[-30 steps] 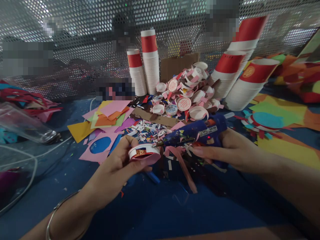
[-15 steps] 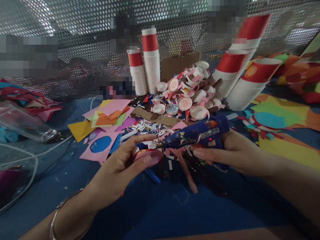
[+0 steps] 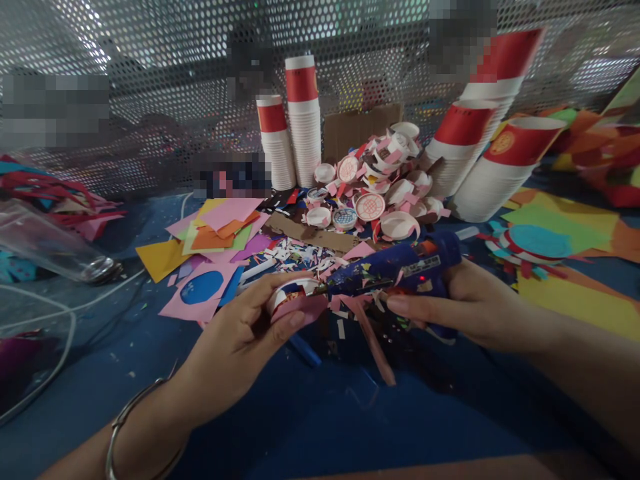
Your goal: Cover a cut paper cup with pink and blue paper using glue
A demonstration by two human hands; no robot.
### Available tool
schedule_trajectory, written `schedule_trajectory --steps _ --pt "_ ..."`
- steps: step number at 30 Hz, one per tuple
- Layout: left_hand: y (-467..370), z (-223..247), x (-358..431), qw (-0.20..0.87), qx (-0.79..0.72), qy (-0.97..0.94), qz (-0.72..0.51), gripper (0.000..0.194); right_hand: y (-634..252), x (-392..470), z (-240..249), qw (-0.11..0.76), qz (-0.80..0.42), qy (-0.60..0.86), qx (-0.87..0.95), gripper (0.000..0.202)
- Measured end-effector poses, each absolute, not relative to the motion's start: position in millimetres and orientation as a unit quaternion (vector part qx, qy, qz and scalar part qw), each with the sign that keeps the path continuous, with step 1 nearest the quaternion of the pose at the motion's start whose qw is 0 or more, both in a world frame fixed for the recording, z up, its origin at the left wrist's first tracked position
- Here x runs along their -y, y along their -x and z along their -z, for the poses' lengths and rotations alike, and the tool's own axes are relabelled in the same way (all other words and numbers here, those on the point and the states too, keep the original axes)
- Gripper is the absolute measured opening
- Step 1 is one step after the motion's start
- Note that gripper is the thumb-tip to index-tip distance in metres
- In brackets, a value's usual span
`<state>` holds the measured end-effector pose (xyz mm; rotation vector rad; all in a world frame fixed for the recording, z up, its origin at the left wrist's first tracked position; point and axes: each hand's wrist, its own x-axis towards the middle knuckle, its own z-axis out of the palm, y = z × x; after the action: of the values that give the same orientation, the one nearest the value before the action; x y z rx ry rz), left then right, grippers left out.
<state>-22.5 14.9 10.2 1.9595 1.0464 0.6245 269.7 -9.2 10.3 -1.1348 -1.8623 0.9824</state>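
Observation:
My left hand (image 3: 240, 340) is closed around a small cut-down paper cup base (image 3: 296, 298), with pink paper on its lower face and the thumb pressed against that paper. A blue hot glue gun (image 3: 395, 267) is gripped in my right hand (image 3: 475, 307), its small red light glowing. The gun's metal nozzle points left and meets the edge of the cup piece; whether glue is coming out is too small to tell. Behind the gun lies a heap of cut cup bases (image 3: 370, 207) with pink paper tabs.
Stacks of red-and-white paper cups (image 3: 303, 127) stand at the back, with more paper cups (image 3: 500, 167) leaning at right. Coloured paper sheets (image 3: 220, 230) and scraps lie left of centre. A white cable (image 3: 73, 333) curves over the blue table. Perforated metal mesh (image 3: 175, 87) rises behind.
The cup piece has tilted and turned slightly in my left hand, showing more of its white rim. The glue gun stays almost where it was.

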Motion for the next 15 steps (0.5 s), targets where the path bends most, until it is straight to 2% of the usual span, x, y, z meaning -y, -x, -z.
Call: schedule_trajectory --steps 6,11,15 --pt "24.5 -11.6 -15.6 0.289 -0.434 -0.822 -0.228 0.043 -270.1 10.0 -9.5 0.367 -0.384 0.449 0.719 0.036" --pt "24.5 -9.2 -16.6 0.303 -0.432 -0.818 -0.229 0.041 -271.2 10.4 -9.2 0.37 -0.373 0.447 0.724 0.031" --pt "25.3 -9.7 -15.5 0.252 -0.44 -0.834 -0.219 0.043 -272.6 10.1 -6.2 0.368 -0.365 0.447 0.729 0.022"
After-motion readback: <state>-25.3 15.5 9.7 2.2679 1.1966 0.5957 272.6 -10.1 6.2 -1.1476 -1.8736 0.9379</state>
